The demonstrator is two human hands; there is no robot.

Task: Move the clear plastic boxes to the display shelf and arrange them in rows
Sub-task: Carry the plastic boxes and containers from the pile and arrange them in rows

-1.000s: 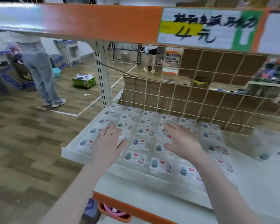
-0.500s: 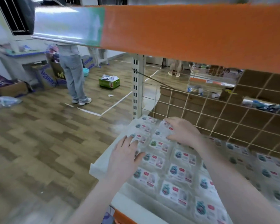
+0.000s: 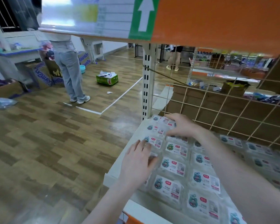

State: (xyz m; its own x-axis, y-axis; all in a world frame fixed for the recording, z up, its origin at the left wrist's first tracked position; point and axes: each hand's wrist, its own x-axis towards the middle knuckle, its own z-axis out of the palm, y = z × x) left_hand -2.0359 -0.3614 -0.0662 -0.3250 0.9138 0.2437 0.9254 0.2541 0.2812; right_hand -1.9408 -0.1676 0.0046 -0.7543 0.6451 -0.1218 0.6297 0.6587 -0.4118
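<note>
The clear plastic boxes are lying flat in rows on the white display shelf, packed edge to edge. Each one is a shallow, glossy, see-through rectangle with rounded corners and a white label on its lid showing a teal cartoon figure, a small red tag and a barcode. I am counting about a dozen sharply, and more are blurring away to the right, so I cannot give a full total.

My left hand is resting palm down on the boxes nearest the shelf's left edge, its grip open with the fingers spread and nearly straight. My right hand is reaching to the far left corner; its fingers are bending over a box in the back row, but I cannot tell whether that grip is pinching it or only pressing on it.

Behind the rows, a cream wire grid is backing the shelf, beside a perforated metal upright. An orange panel is hanging overhead. On the wood-pattern floor, one person in grey jeans is standing, with one green cardboard carton nearby.
</note>
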